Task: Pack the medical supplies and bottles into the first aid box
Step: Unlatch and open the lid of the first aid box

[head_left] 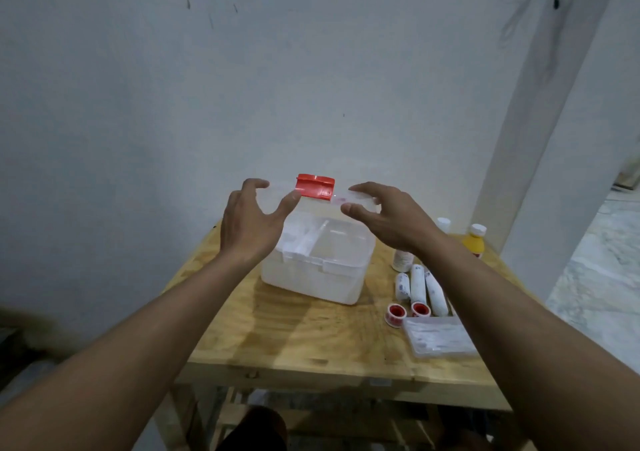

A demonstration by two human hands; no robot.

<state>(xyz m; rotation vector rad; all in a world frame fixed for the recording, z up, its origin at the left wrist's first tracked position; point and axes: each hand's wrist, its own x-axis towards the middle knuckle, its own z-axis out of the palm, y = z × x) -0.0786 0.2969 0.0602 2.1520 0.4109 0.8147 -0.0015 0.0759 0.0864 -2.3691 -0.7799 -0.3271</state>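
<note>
Plywood table (311,343) | translucent first aid box (311,284) at its centre, lid (320,213) raised | left hand (247,223) and right hand (389,220) each curl fingers over lid's top edge, either side of red latch (315,185) | right of box: clear case (440,341), bottles (472,244), bandage rolls (417,282), tape rolls (420,309)

translucent plastic box (313,277) — glossy plywood table (294,332)

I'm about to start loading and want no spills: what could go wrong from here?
Both hands, left hand and right hand, hold the raised lid; if the grip slips it may drop shut. The right forearm passes above the yellow bottle and white bottle, so lowering it might tip them.
</note>
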